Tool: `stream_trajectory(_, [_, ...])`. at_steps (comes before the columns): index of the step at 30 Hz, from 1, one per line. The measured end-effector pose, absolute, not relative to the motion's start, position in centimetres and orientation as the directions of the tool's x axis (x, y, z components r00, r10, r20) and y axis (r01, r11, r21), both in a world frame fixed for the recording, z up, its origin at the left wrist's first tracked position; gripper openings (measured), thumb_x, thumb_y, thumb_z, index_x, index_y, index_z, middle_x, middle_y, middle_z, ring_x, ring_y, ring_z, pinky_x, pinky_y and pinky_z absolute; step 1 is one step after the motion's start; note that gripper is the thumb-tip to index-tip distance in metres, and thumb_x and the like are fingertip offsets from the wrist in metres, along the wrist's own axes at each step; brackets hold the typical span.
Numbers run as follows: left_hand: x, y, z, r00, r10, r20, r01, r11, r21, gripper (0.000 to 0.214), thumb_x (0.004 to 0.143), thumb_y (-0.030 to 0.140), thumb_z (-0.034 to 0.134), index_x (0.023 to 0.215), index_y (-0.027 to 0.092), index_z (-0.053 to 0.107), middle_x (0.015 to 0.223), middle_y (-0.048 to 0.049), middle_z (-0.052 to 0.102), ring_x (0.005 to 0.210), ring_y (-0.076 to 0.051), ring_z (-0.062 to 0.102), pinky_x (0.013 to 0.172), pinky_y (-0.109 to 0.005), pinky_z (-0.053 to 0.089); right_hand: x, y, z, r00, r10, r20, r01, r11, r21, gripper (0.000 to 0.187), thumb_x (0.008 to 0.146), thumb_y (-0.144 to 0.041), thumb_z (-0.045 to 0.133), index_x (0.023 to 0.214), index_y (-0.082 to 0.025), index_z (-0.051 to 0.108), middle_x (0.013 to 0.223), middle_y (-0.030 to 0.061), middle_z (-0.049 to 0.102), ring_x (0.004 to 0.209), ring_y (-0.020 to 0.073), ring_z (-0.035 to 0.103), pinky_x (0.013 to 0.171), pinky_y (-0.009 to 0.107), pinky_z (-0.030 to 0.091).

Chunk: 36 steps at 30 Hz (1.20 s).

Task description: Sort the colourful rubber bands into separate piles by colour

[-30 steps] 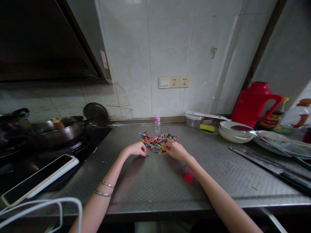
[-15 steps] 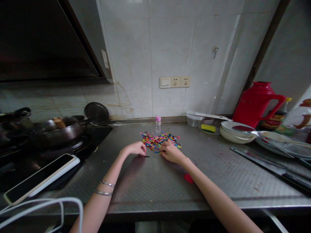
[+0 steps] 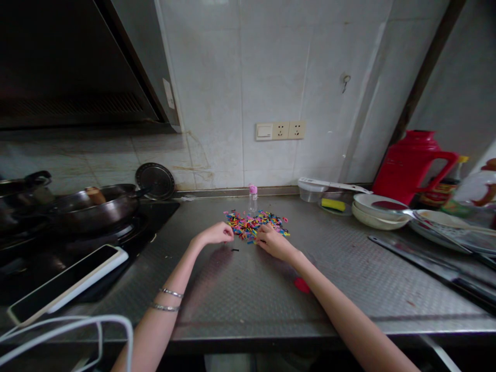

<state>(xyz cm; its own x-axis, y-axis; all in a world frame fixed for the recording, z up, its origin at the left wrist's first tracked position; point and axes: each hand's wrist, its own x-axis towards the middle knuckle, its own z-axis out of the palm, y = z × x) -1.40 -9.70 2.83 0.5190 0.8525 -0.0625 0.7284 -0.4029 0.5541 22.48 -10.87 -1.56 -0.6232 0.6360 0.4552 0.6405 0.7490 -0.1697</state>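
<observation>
A pile of small multicoloured bands (image 3: 248, 223), like little hair elastics, lies spread on the metal counter. My left hand (image 3: 216, 233) hovers at its near left side, fingers curled in a pinch; whatever they hold is too small to make out. Just below those fingertips a short black band (image 3: 235, 250) lies apart on the counter. My right hand (image 3: 274, 242) touches the pile's near right edge with fingers bent together, their tips partly hidden. Behind the pile stands a small clear bottle (image 3: 252, 199) with a pink top.
Under my right forearm lies a red piece (image 3: 301, 284). To the right are a knife (image 3: 411, 261), stacked bowls (image 3: 377, 219), a yellow sponge (image 3: 333, 205) and a red thermos jug (image 3: 406, 168). At left sit a pan (image 3: 101, 209) on the stove and a white-edged device (image 3: 70, 284).
My left hand has lifted slightly off the black band, which stays on the counter. My right hand's fingers have shifted a little at the pile's edge.
</observation>
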Motion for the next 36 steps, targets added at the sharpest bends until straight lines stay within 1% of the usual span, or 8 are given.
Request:
stream_trajectory(4, [-1.7, -9.6, 2.9, 0.493, 0.870, -0.021, 0.723, -0.396, 0.566, 0.023, 0.065, 0.025, 0.049, 0.072, 0.011, 0.065, 0.063, -0.0027, 0.061, 0.057, -0.012, 0.051, 0.054, -0.020, 0.035, 22.5, -11.1, -1.2, -0.611, 0.613, 0.501, 0.572, 0.779, -0.256, 0.014, 0.080, -0.018, 0.049, 0.077, -0.015, 0.063, 0.090, 0.0068, 0.051, 0.087, 0.0170, 0.044, 0.079, 0.031, 0.038])
stream_trajectory(7, [-2.1, -9.2, 2.7, 0.456, 0.890, 0.019, 0.719, -0.381, 0.581, 0.023, 0.065, 0.025, 0.049, 0.070, 0.010, 0.065, 0.065, -0.0043, 0.063, 0.061, -0.013, 0.054, 0.058, -0.021, 0.038, 22.4, -11.5, -0.9, -0.658, 0.607, 0.446, 0.521, 0.794, -0.312, 0.010, 0.077, -0.017, 0.054, 0.075, -0.016, 0.064, 0.091, 0.0062, 0.052, 0.089, 0.0165, 0.045, 0.081, 0.030, 0.038])
stream_trajectory(11, [-3.1, -8.5, 2.3, 0.373, 0.926, 0.058, 0.754, -0.339, 0.563, 0.024, 0.064, 0.024, 0.049, 0.072, 0.009, 0.066, 0.070, -0.0067, 0.065, 0.065, -0.015, 0.057, 0.061, -0.022, 0.040, 22.2, -12.1, -0.9, -0.703, 0.616, 0.356, 0.527, 0.787, -0.321, 0.009, 0.074, -0.017, 0.056, 0.074, -0.017, 0.065, 0.093, 0.0066, 0.054, 0.094, 0.0175, 0.046, 0.080, 0.028, 0.039])
stream_trajectory(16, [-4.2, -7.5, 1.5, 0.283, 0.956, 0.074, 0.819, -0.281, 0.500, 0.024, 0.064, 0.024, 0.050, 0.074, 0.010, 0.067, 0.071, -0.0075, 0.066, 0.067, -0.016, 0.058, 0.062, -0.023, 0.040, 22.1, -12.0, -1.0, -0.695, 0.619, 0.367, 0.518, 0.784, -0.341, 0.012, 0.076, -0.018, 0.054, 0.077, -0.017, 0.066, 0.091, 0.0061, 0.056, 0.092, 0.0162, 0.048, 0.080, 0.026, 0.039])
stream_trajectory(24, [-4.3, -7.2, 0.9, 0.272, 0.961, 0.056, 0.841, -0.266, 0.471, 0.022, 0.065, 0.022, 0.051, 0.073, 0.011, 0.068, 0.074, -0.0085, 0.068, 0.070, -0.017, 0.060, 0.065, -0.024, 0.041, 23.2, -11.2, -0.6, -0.628, 0.655, 0.421, 0.596, 0.752, -0.283, 0.020, 0.078, -0.014, 0.047, 0.083, -0.015, 0.066, 0.085, 0.0072, 0.058, 0.086, 0.0149, 0.050, 0.079, 0.026, 0.038])
stream_trajectory(28, [-4.3, -7.2, 0.5, 0.270, 0.960, 0.074, 0.845, -0.273, 0.461, 0.024, 0.065, 0.026, 0.052, 0.075, 0.011, 0.068, 0.074, -0.0085, 0.067, 0.069, -0.016, 0.059, 0.064, -0.023, 0.040, 24.3, -11.0, -0.1, -0.575, 0.702, 0.419, 0.667, 0.699, -0.256, 0.021, 0.079, -0.014, 0.044, 0.080, -0.015, 0.065, 0.083, 0.0067, 0.058, 0.084, 0.0148, 0.050, 0.077, 0.025, 0.038])
stream_trajectory(32, [-4.2, -7.0, 0.0, 0.268, 0.960, 0.079, 0.852, -0.274, 0.447, 0.029, 0.066, 0.035, 0.055, 0.076, 0.011, 0.068, 0.071, -0.0080, 0.067, 0.064, -0.016, 0.058, 0.060, -0.023, 0.039, 25.8, -10.4, 0.0, -0.523, 0.749, 0.407, 0.717, 0.644, -0.265, 0.019, 0.076, -0.015, 0.046, 0.082, -0.015, 0.065, 0.086, 0.0072, 0.060, 0.088, 0.0159, 0.051, 0.079, 0.025, 0.038])
stream_trajectory(36, [-4.2, -6.8, -0.3, 0.240, 0.968, 0.078, 0.865, -0.250, 0.434, 0.028, 0.067, 0.035, 0.054, 0.076, 0.012, 0.068, 0.074, -0.0085, 0.067, 0.066, -0.016, 0.058, 0.061, -0.023, 0.039, 27.0, -9.6, -0.2, -0.489, 0.782, 0.388, 0.742, 0.606, -0.287, 0.021, 0.074, -0.013, 0.046, 0.081, -0.016, 0.065, 0.084, 0.0066, 0.062, 0.085, 0.0155, 0.054, 0.080, 0.025, 0.038])
